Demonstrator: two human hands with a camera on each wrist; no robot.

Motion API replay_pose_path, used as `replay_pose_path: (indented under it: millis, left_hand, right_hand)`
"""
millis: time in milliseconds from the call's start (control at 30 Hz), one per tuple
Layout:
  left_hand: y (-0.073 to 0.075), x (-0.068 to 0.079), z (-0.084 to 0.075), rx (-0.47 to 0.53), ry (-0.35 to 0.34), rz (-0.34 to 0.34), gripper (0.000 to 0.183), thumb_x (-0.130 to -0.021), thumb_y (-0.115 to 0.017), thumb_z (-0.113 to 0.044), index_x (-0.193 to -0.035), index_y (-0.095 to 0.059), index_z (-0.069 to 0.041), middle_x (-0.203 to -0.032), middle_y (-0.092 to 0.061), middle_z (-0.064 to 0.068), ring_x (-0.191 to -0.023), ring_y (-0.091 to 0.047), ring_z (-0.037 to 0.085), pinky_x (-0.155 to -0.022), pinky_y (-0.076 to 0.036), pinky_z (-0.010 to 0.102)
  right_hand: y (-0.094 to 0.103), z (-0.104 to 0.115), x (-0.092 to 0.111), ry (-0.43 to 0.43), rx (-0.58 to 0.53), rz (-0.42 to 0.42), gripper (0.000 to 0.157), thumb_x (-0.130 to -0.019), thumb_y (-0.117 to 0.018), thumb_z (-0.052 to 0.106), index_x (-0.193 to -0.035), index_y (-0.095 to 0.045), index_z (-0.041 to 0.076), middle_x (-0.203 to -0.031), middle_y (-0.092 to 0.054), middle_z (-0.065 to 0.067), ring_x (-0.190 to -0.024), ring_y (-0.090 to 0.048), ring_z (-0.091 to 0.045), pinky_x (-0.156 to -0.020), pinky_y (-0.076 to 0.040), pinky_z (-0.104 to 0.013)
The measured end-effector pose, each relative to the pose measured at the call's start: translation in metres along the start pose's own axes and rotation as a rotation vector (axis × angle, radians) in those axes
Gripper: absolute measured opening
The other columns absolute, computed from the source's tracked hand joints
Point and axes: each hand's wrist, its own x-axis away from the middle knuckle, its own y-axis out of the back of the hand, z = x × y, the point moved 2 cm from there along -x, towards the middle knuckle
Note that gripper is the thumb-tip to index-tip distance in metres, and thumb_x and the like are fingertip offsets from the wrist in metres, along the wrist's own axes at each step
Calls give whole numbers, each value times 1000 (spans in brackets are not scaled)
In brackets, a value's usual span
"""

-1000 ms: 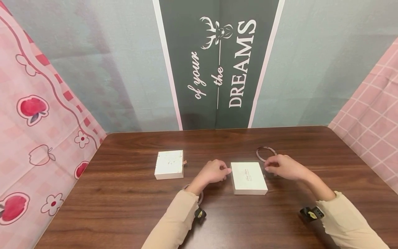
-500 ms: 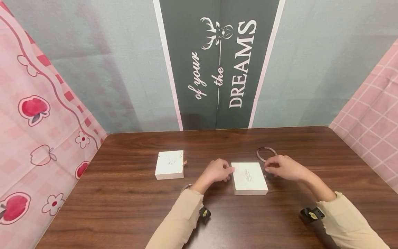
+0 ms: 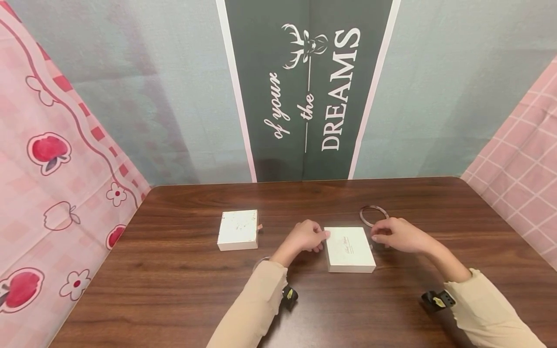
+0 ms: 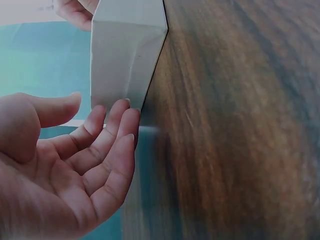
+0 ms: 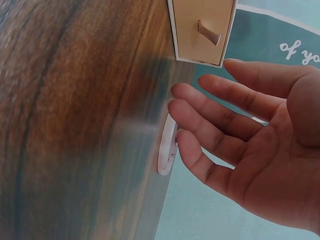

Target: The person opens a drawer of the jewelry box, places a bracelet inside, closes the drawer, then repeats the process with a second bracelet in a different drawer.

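Note:
A white drawer box (image 3: 349, 249) with small lettering on its lid lies flat on the table. My left hand (image 3: 306, 237) is at the box's left side; in the left wrist view its fingertips are right at the end wall (image 4: 122, 65), fingers loosely bent, thumb apart. Across the box, my right hand (image 3: 398, 234) hovers by the other end with relaxed fingers and nothing between them. That end shows a tan drawer front (image 5: 200, 37) with a ribbon pull tab (image 5: 207, 33). Just behind the right fingers lies a pale bangle (image 5: 166, 150) on the table.
A second white box (image 3: 237, 229), speckled on top, with an orange ribbon tab (image 3: 259, 227), stands to the left on the wooden table (image 3: 174, 290). Another bangle (image 3: 260, 261) lies partly hidden behind my left forearm. Cloth backdrops rise behind the table and at both sides.
My left hand has shifted slightly right, up to the near box's left side, its forearm now covering more of the left bangle. The right hand and both boxes have stayed nearly in place.

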Motion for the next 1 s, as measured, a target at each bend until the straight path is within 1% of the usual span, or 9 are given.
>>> replay_pose_path:
  millis: [367,500,733,867,1000]
  left_hand:
    - [-4,-2,1,13,10,-8,28,-90,-58,-30,-75,-61,-6,-62,-61,4,-56,-59,15,-53,-45,26]
    - [-5,-3,1,7,9,-9,29,-90,-58,-30,-75,-61,-6,-62,-61,5,-56,-59,15,-53,-45,27]
    - [-7,-5,3,-6,14,-8,29,-91,-57,-30,-76,-61,-6,-61,-60,4,-56,-58,14,-52,-45,26]
    - [-8,-6,3,15,10,-8,28,-91,-57,-28,-76,-61,-5,-61,-60,5,-55,-59,15,-52,-46,26]
    - [-9,-6,5,61,6,5,27,-91,-58,-26,-75,-59,-4,-60,-60,6,-54,-59,15,-52,-48,25]
  right_hand:
    - [0,-1,1,2,1,3,10,-86,-61,11,-94,-65,4,-75,-58,1,-61,-53,-14,-52,-41,-27]
    - [0,0,2,-3,1,4,11,-86,-62,11,-94,-65,4,-76,-57,1,-61,-52,-14,-52,-41,-27]
    - [-2,0,2,-9,0,10,11,-86,-62,11,-94,-64,4,-75,-57,0,-62,-53,-15,-52,-41,-27]
    - [-2,-1,2,-13,-4,11,11,-87,-61,11,-94,-64,4,-75,-58,-1,-62,-53,-15,-52,-40,-27]
    - [-2,-1,2,-19,-9,11,12,-86,-61,12,-95,-64,4,-75,-57,-1,-62,-53,-16,-52,-40,-27]
